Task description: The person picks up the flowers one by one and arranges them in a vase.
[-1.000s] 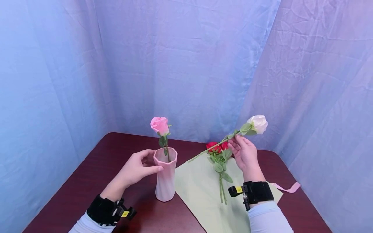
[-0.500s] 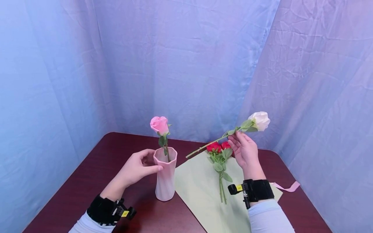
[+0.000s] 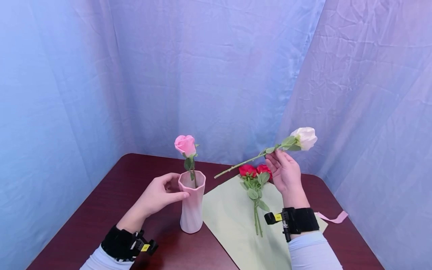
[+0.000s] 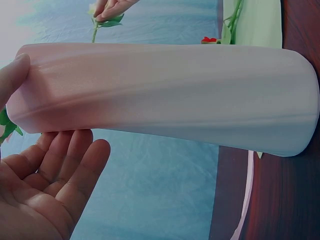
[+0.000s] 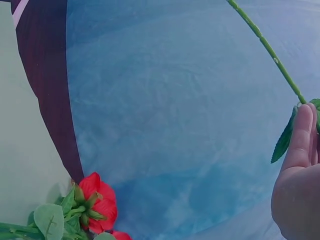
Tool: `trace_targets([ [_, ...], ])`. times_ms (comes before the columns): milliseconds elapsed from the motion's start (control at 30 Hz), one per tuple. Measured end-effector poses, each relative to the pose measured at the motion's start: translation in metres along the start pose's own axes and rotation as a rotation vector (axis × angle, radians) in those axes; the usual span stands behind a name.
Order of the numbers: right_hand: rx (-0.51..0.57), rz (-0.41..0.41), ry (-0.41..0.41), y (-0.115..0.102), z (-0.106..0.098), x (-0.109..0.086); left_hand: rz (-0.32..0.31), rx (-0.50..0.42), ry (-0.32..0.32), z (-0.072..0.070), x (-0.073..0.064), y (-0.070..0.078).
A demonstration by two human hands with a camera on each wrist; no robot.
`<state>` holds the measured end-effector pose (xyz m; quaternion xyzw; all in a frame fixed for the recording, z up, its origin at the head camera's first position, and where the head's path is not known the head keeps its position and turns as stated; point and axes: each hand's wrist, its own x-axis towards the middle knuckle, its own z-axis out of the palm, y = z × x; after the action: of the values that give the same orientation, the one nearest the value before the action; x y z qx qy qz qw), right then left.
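Observation:
A pink-and-white ribbed vase [image 3: 192, 210] stands upright on the table with a pink rose [image 3: 185, 145] in it. My left hand [image 3: 163, 193] holds the vase near its rim, thumb in front and fingers behind; the left wrist view shows the thumb and fingertips at opposite sides of the vase [image 4: 160, 95]. My right hand [image 3: 285, 174] pinches a white rose [image 3: 305, 138] by its stem, just below the bloom. That stem [image 5: 272, 52] slants down to the left, its cut end above the table between vase and red roses.
Red roses [image 3: 248, 170] with green stems lie on a pale green paper sheet [image 3: 229, 213] right of the vase. A pink ribbon [image 3: 337, 217] lies by the sheet's right corner. The dark red table [image 3: 152, 165] is backed by blue-lilac curtains [image 3: 209, 75].
My right hand has lifted the white rose slightly up and to the right, and its stem lies flatter now. The left hand and the vase have stayed in place.

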<state>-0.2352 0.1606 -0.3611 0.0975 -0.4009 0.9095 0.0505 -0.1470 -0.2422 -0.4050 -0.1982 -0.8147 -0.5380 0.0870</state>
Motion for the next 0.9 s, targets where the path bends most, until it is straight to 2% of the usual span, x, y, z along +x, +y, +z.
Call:
trace_targets([
  [900,0.053,-0.040,-0.074,-0.006,0.023,-0.004,-0.006,-0.001,-0.003,0.001,-0.001,0.000],
])
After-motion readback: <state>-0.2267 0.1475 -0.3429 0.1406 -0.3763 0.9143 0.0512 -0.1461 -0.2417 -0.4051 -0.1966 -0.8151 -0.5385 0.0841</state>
